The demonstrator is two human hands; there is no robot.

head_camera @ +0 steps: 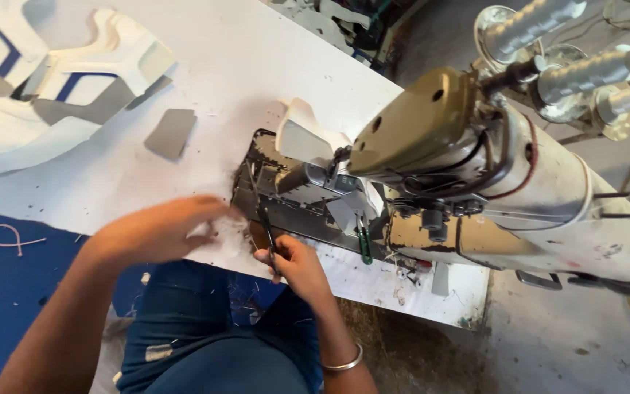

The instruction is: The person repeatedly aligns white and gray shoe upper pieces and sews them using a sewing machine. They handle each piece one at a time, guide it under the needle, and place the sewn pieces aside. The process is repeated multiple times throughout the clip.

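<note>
My right hand sits at the front edge of the white table and grips a thin dark tool, which looks like small snips, pointing up toward the sewing machine's metal bed. My left hand is blurred, fingers stretched to the right, hovering just left of the metal bed; nothing shows in it. A white shaped piece stands near the needle area of the beige sewing machine.
White and blue cut pieces lie stacked at the table's far left. A small grey patch lies flat beside them. Thread cones stand at the upper right. A green-handled tool rests by the machine. Blue surface at left.
</note>
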